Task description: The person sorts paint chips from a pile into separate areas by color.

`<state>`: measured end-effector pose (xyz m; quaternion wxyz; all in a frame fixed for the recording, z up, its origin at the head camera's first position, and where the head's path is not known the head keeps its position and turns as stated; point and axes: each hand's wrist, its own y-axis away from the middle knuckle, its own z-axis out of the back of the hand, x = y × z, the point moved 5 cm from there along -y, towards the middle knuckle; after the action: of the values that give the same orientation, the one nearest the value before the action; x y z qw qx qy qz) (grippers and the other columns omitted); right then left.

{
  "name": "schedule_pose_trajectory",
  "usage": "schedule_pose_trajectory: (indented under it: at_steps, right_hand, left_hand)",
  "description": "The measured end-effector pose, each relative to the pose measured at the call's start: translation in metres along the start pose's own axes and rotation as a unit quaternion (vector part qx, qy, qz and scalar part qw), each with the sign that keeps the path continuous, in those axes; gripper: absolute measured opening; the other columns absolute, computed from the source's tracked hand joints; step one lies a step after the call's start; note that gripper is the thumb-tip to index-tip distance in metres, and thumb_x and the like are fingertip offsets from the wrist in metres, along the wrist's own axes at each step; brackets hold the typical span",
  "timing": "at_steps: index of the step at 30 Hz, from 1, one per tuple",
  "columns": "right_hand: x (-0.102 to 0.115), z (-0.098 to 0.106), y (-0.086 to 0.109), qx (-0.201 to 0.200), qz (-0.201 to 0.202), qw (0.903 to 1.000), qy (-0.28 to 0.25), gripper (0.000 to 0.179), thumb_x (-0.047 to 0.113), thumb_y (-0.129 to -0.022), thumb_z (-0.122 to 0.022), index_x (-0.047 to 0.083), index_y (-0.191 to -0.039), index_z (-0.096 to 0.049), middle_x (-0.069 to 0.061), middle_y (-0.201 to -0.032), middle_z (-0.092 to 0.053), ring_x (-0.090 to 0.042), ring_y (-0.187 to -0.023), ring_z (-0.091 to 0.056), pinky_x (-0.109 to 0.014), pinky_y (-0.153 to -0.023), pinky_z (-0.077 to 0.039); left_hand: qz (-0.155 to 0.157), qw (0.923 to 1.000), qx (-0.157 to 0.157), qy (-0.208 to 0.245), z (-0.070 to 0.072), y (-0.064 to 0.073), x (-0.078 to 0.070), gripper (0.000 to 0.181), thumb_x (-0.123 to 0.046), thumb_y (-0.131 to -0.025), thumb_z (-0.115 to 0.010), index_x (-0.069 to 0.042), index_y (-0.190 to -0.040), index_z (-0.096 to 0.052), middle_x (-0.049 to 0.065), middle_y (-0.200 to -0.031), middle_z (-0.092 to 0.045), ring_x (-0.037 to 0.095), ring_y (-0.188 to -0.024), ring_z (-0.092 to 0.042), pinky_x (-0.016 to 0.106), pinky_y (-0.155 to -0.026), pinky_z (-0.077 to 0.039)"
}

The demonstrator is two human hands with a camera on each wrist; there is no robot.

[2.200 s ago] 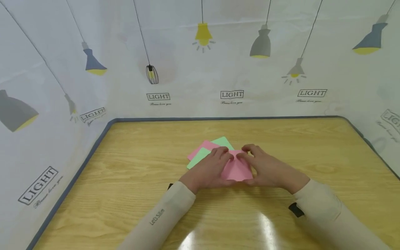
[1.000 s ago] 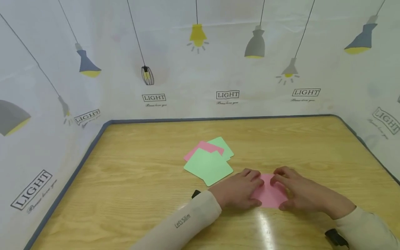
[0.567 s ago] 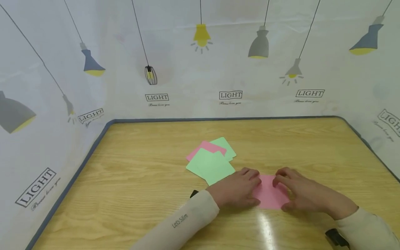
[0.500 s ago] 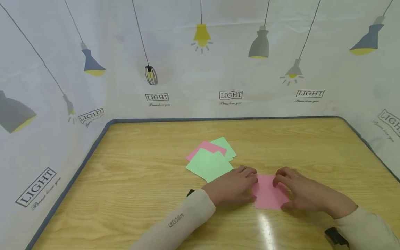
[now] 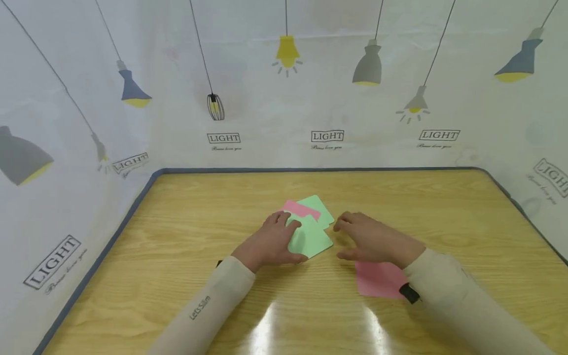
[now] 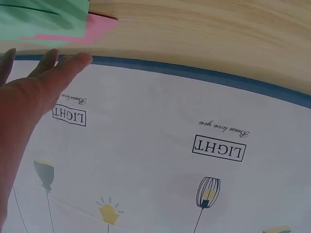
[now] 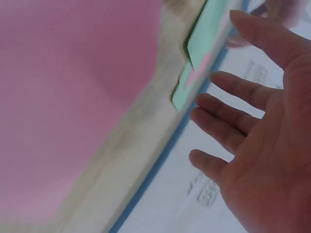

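Green and pink paper sheets lie overlapped in a loose pile at mid-table in the head view. My left hand (image 5: 271,242), fingers spread, is over the left side of the front green sheet (image 5: 312,240). Behind that sheet show a pink sheet (image 5: 302,209) and another green sheet (image 5: 320,207). To the right of the pile is my right hand (image 5: 370,239), fingers apart and holding nothing. A separate pink sheet (image 5: 377,280) lies flat below the right wrist, partly hidden by the hand and sleeve. In the right wrist view this pink sheet (image 7: 73,97) looms large.
The wood-grain table (image 5: 191,217) has a blue-grey edge strip (image 5: 248,170). White sheeting (image 5: 266,108) printed with lamps rises behind it and at both sides. Light glares off the near tabletop.
Both hands have let go of the pink sheet, which stays at the right. The left hand has moved left onto the green pile; the right hand has moved left and away from me.
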<state>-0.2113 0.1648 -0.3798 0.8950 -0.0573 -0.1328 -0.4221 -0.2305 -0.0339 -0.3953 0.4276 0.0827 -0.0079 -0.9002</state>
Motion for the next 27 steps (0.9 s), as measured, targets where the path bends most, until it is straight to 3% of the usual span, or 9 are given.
schedule_pose_trajectory:
  at_steps: [6, 15, 21, 27]
  right_hand:
    - [0.007, -0.013, -0.037, 0.038, 0.010, 0.9986, -0.034, 0.066, 0.025, -0.083, -0.079, 0.001, -0.136, -0.049, -0.018, -0.146, -0.038, -0.036, -0.132, -0.041, -0.048, -0.102, -0.040]
    - [0.009, -0.025, -0.050, 0.083, -0.007, 0.9950, -0.055, 0.075, 0.026, -0.083, -0.077, 0.004, -0.145, -0.041, -0.015, -0.158, -0.023, -0.037, -0.142, -0.025, -0.051, -0.109, -0.031]
    - [0.005, -0.030, -0.052, 0.087, -0.010, 0.9944, -0.060, 0.082, 0.031, -0.082, -0.077, 0.004, -0.148, -0.037, -0.013, -0.158, -0.023, -0.034, -0.142, -0.026, -0.049, -0.109, -0.031]
    - [0.003, -0.032, -0.056, 0.077, -0.002, 0.9949, -0.065, 0.082, 0.036, -0.078, -0.081, 0.008, -0.145, -0.043, -0.012, -0.147, -0.034, -0.030, -0.128, -0.042, -0.045, -0.104, -0.038]
  left_hand:
    - [0.017, 0.9996, 0.021, -0.006, -0.008, 0.001, 0.002, 0.089, -0.065, -0.083, -0.065, -0.004, -0.143, -0.042, 0.022, -0.143, -0.038, 0.042, -0.139, -0.025, 0.045, -0.115, -0.019]
    - [0.022, 0.9995, 0.023, -0.003, -0.017, 0.003, 0.010, 0.083, -0.056, -0.086, -0.067, -0.004, -0.145, -0.042, 0.020, -0.147, -0.035, 0.036, -0.139, -0.026, 0.043, -0.112, -0.028]
    - [-0.007, 1.0000, 0.003, 0.006, -0.016, 0.004, 0.012, 0.081, -0.050, -0.085, -0.070, -0.002, -0.143, -0.043, 0.016, -0.141, -0.039, 0.033, -0.133, -0.034, 0.039, -0.105, -0.038]
    - [-0.030, 0.9995, -0.007, 0.012, -0.016, 0.004, 0.012, 0.078, -0.047, -0.084, -0.071, 0.000, -0.140, -0.043, 0.013, -0.135, -0.040, 0.028, -0.126, -0.038, 0.033, -0.099, -0.044]
